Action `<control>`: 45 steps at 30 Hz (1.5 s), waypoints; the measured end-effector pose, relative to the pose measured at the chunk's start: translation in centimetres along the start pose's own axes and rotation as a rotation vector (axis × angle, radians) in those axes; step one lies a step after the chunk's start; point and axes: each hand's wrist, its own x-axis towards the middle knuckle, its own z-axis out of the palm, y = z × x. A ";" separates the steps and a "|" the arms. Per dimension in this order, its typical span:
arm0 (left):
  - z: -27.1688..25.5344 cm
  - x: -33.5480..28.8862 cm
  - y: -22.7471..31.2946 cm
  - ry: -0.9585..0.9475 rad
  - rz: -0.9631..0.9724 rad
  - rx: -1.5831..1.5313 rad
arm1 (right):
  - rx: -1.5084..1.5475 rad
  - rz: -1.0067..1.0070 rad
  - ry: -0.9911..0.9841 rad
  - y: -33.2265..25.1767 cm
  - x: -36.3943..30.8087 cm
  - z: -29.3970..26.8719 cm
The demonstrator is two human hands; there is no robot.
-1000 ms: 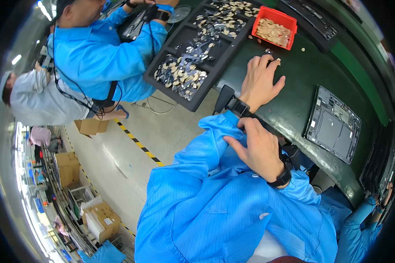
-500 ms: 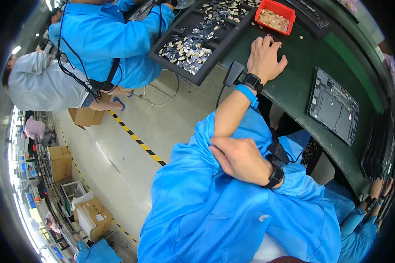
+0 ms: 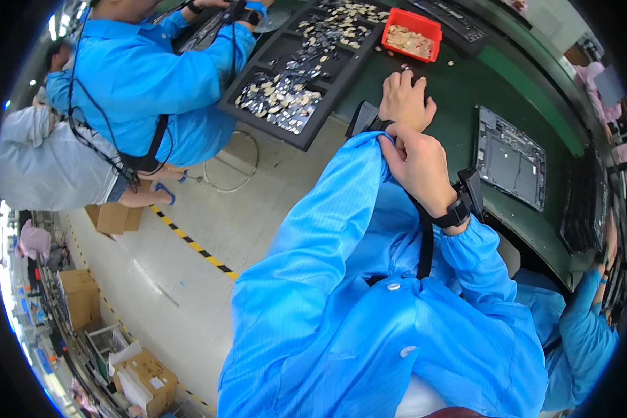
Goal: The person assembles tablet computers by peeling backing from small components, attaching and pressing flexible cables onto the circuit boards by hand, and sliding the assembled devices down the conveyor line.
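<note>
My left hand (image 3: 405, 102) rests on the green tabletop (image 3: 460, 90), fingers stretched and slightly apart. Its fingertips lie near a tiny pinkish piece, too small to name. With my right hand (image 3: 421, 164) I pinch the cuff of my blue left sleeve (image 3: 334, 202), which is drawn down to the left wrist. The sleeve mostly hides a dark wristband there. Another wrist device (image 3: 460, 205) is strapped on my right wrist. To the right of my hands lies an opened laptop base (image 3: 512, 160) with its inner parts bare.
Beyond my left hand stands a red bin (image 3: 412, 35) of small beige pieces. A black divided tray (image 3: 285, 90) with dark and pale parts juts over the table's left edge. A co-worker in blue (image 3: 160, 76) works beside it. Dark panels (image 3: 584, 202) are stacked at right.
My right hand has moved up the left forearm to the wrist, pulling the sleeve over the bare forearm and blue band. My left hand stays on the table.
</note>
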 end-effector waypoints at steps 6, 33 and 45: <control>-3.3 -2.8 -1.1 -0.118 0.159 -0.159 | 0.149 0.107 -0.092 4.4 3.3 -3.9; -6.9 -4.3 -0.7 -0.297 0.045 -0.332 | 0.182 0.008 0.272 9.8 11.0 -8.2; -10.6 -7.7 -1.7 -0.441 0.425 -0.269 | 1.429 0.497 0.054 11.9 7.6 -11.1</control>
